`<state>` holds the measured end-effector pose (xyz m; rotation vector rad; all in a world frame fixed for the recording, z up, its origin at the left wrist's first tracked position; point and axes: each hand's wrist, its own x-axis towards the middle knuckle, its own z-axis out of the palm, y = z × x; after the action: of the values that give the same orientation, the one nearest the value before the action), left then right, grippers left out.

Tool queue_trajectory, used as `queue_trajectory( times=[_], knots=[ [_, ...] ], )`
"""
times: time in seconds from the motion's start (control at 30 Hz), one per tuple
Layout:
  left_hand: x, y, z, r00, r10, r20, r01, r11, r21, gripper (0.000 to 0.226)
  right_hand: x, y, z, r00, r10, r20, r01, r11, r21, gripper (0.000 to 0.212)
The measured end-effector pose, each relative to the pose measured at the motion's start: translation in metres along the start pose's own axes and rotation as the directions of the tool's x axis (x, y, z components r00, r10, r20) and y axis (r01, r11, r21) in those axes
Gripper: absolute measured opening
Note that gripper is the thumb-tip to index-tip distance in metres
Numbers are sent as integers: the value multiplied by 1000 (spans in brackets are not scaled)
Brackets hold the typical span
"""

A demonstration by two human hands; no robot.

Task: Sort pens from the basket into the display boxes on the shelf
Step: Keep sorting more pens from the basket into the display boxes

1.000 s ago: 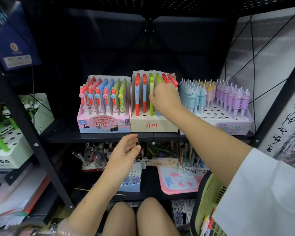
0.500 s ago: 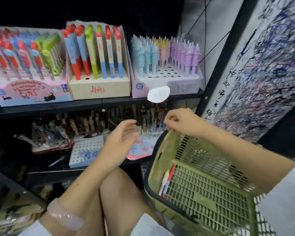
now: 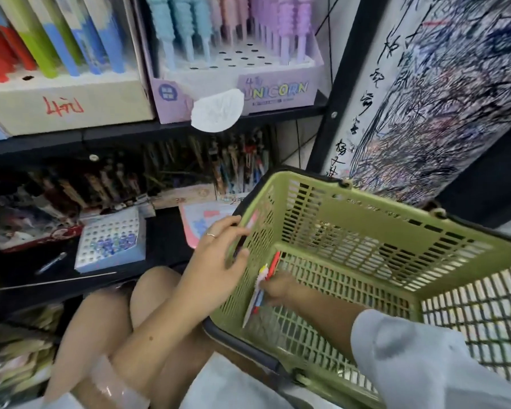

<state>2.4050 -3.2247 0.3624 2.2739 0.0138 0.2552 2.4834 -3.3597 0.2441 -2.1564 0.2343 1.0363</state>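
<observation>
Digging in the green basket (image 3: pixel 366 219)

Right hand (image 3: pixel 278 289) down inside, fingers curled on the pens (image 3: pixel 260 290) at the left wall; left hand (image 3: pixel 219 258) flat-fingered against that wall's outside, gripping nothing.

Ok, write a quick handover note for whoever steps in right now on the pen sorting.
Right hand: inside the green basket, at the few pens along its left wall; grip unclear.
Left hand: open, fingers on the basket's left wall outside.
Unicorn display box and the tan box sit on the upper shelf, both holding pens, both with free holes.
Left: lift out the remaining pens and slot each into its matching box.
</observation>
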Motion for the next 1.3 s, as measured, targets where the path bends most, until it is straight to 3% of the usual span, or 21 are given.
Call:
queue_trajectory(
  times=[0.07,0.2,0.3,0.43,0.53,0.63,0.73,0.83,0.97,1.13,1.3],
  knots=[
    [-1,0,0,1000,-3,-2,3,1000,-21,29,5,1,7,999,35,-37,-30,991,127,19],
    [0,2,-1,1000,-19,-22,18,997,-69,39,4,-9,12,992,105,64,-121,917,379,17],
    [-1,4,-1,1000,-24,-9,23,997,-68,37,-4,-13,9,991,93,100,-126,902,412,14],
    [-1,7,-5,998,-51,30,53,996,-65,28,-35,-26,-17,997,-21,74,-13,898,440,11],
    [1,17,-7,996,-83,17,84,994,-74,28,-76,-48,-45,982,-177,66,95,765,637,13],
    [3,33,-10,989,-97,110,110,987,-115,36,-123,-76,-62,909,-410,79,218,628,747,20],
    [3,47,-20,974,-140,179,168,973,-155,29,-156,-98,-61,827,-562,22,399,615,680,24],
    [0,47,-39,986,-146,78,156,977,-145,23,-173,-115,-50,788,-613,-56,537,639,550,27],
    [-13,35,-71,991,-126,-54,112,972,-206,17,-185,-134,-34,771,-635,-54,583,668,463,26],
    [-30,8,-121,925,-206,-320,148,969,-198,23,-197,-163,-23,713,-681,167,641,730,240,28],
    [-46,-2,-164,916,-146,-374,72,976,-204,34,-210,-190,-15,648,-611,456,685,729,3,25]
  ],
)
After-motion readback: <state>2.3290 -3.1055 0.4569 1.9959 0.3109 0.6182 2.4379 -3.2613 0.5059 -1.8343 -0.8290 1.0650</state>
